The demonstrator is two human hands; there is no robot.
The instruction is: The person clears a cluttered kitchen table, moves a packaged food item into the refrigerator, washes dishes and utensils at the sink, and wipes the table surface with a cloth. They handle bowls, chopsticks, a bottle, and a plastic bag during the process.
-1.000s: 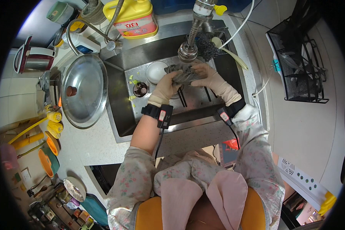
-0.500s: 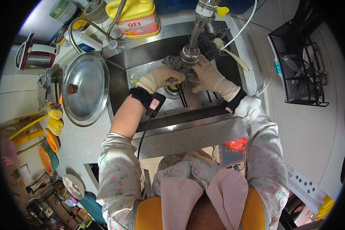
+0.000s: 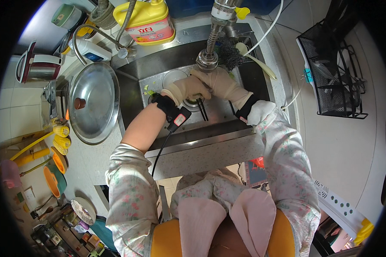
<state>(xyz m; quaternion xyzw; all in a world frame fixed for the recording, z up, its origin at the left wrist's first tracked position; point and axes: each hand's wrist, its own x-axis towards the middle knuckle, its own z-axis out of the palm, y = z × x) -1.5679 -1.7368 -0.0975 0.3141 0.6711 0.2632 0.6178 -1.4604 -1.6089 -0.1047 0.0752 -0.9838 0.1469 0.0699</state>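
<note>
Both my hands wear pale beige gloves and meet low in the steel sink (image 3: 128, 96), just under the spring-necked faucet (image 3: 207, 60). My left hand (image 3: 186, 88) is curled closed, its fingers against the other glove. Across from it my right hand (image 3: 224, 85) is bent inward, fingers folded over the left fingertips. Whatever lies between them is hidden by the gloves. Below the hands two thin dark sticks, like chopsticks (image 3: 202, 110), point toward me; whether they are held or lie in the sink I cannot tell. The drain (image 3: 191, 104) is partly covered.
Left of the sink a glass pot lid (image 3: 94, 107) rests on the counter. A yellow detergent jug (image 3: 148, 25) stands behind. A dark scrubber (image 3: 230, 53) and a pale-handled brush (image 3: 261, 66) lie at the far right corner. Green scraps (image 3: 149, 91) stick to the sink floor.
My right hand has moved left and closed in against my left hand. The grey cloth-like thing seen between the hands earlier is now out of sight.
</note>
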